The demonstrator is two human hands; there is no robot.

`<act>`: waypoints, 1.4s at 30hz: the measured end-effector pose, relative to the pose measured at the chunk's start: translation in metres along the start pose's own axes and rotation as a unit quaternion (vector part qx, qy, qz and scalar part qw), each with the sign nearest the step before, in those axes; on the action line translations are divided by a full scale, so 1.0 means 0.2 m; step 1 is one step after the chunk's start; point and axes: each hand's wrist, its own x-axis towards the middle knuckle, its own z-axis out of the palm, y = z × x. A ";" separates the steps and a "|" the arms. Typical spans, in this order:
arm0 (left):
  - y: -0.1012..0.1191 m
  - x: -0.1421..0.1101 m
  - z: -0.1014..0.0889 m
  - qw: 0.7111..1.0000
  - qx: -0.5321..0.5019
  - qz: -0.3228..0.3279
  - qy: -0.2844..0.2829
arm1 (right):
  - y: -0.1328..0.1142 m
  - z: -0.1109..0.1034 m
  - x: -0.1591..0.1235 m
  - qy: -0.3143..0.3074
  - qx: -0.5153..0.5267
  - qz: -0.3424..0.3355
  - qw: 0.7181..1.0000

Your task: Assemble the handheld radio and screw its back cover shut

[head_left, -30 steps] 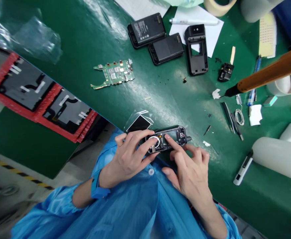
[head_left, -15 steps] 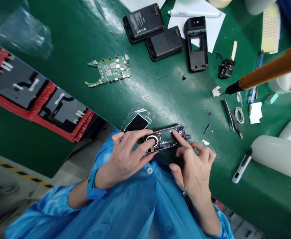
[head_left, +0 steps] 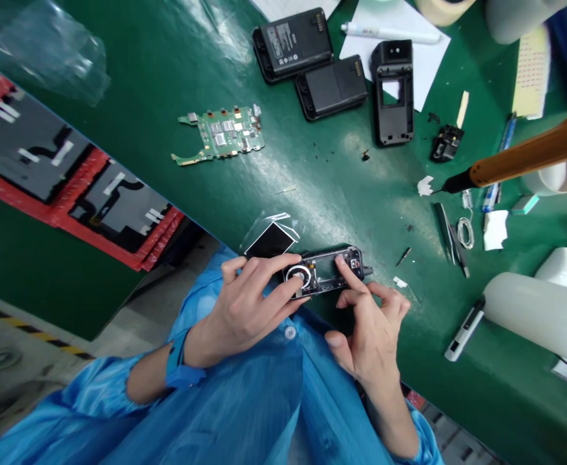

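Note:
A black two-way radio front housing point(head_left: 327, 276) lies open side up at the table's near edge, its stubby antenna end to the right. My left hand point(head_left: 245, 310) grips its left end, thumb and fingers along the sides, with one finger pressing on the round white-rimmed speaker point(head_left: 309, 276). My right hand point(head_left: 368, 336) holds nothing; its index fingertip touches the right part of the housing's clear window, the thumb spread away and the other fingers loosely bent. Just beyond my left hand lies a small black display point(head_left: 270, 240) with a white border, on clear film.
A green circuit board point(head_left: 223, 134), two black batteries point(head_left: 296, 44) and an empty black casing point(head_left: 392, 110) lie farther back. An orange-handled screwdriver point(head_left: 516, 155) juts in from the right. Tweezers point(head_left: 448, 239), a utility knife point(head_left: 465, 329) and a white bottle point(head_left: 535, 313) lie right.
The view has shifted slightly, so the table items appear a little displaced. Both hands keep nearly the same position on the housing, the right index fingertip still on the window.

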 end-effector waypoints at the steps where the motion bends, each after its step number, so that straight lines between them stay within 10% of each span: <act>1: 0.00 0.00 0.00 1.000 0.002 0.001 0.000 | -0.01 0.00 0.00 0.002 -0.003 -0.007 1.000; 18: -0.01 0.00 -0.01 1.000 -0.002 0.020 0.001 | -0.11 0.05 0.03 -0.006 0.000 -0.069 0.998; 42: 0.01 0.04 -0.06 0.997 0.058 0.049 -0.023 | 0.11 0.04 0.04 0.042 -0.097 -0.144 0.984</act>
